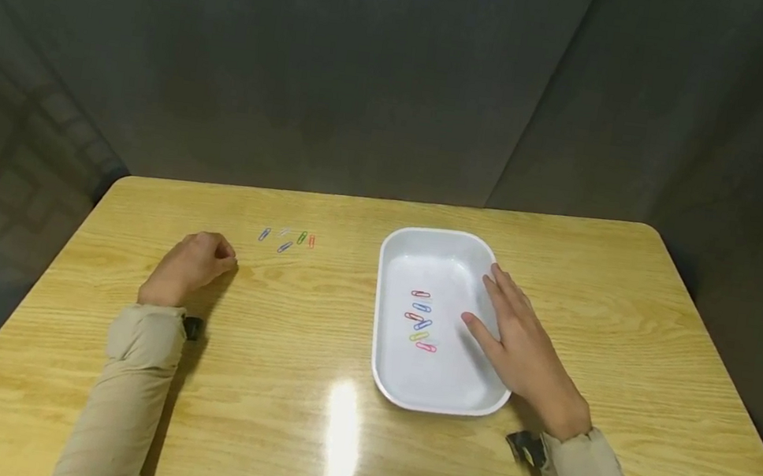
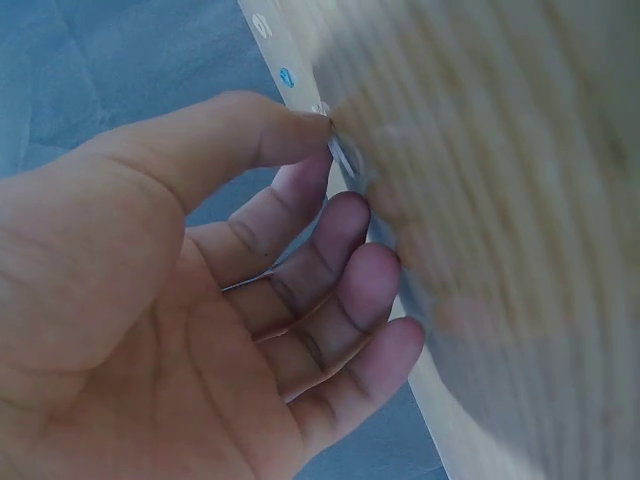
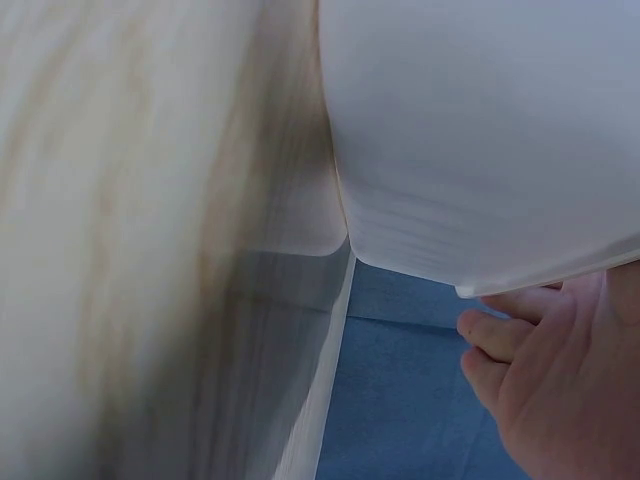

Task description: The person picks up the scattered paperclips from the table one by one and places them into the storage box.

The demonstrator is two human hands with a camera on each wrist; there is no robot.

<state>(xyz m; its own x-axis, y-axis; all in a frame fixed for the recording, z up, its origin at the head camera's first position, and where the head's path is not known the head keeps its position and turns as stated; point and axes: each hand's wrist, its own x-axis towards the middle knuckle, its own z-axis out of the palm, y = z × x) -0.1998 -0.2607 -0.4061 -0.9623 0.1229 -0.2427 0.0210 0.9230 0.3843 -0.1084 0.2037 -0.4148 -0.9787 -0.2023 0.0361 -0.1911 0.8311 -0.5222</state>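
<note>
Low over the table's left side, my left hand (image 1: 190, 266) has thumb and index fingertip together. The left wrist view shows a pale paper clip (image 2: 346, 156) pinched there, close to the wood. Its other fingers bend loosely near the surface. My right hand (image 1: 528, 351) rests along the right rim of a white tray (image 1: 382, 373), fingers fairly straight, thumb reaching over the inside. The right wrist view hides that thumb behind the tray wall. Inside lie several coloured paper clips (image 1: 422, 325), red, blue, yellow and pink, in a rough column.
Beyond the left hand, several loose paper clips (image 1: 285, 247) lie on the wooden table (image 1: 267, 351), blue, green, red and a pale one. A dark grey partition (image 1: 316, 71) stands behind the table's far edge. Light glares off the wood in front of the tray.
</note>
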